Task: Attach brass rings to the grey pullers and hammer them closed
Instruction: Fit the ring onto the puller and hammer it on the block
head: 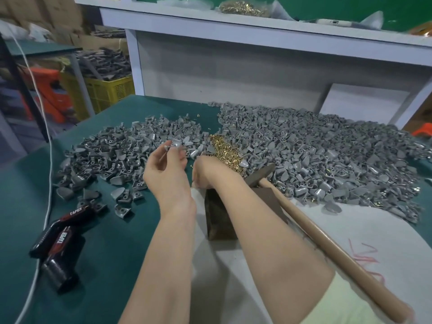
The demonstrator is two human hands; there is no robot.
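My left hand (167, 169) is raised above the green table and pinches a grey puller (174, 144) at its fingertips. My right hand (210, 170) rests curled at the near edge of the small heap of brass rings (225, 150); what its fingers hold is hidden. Under my right wrist stands a dark metal block (219, 218). A hammer (327, 244) with a dark head and long wooden handle lies beside the block, untouched. Grey pullers lie in a left pile (112, 155) and a larger right pile (327, 150).
A black and red power tool (58, 244) lies at the table's left front with a white cable (46, 183). A white cloth (350, 230) covers the table's right front. A white shelf (233, 54) rises behind, with a bag of brass parts (243, 7) on top. Yellow crate (105, 90) at left.
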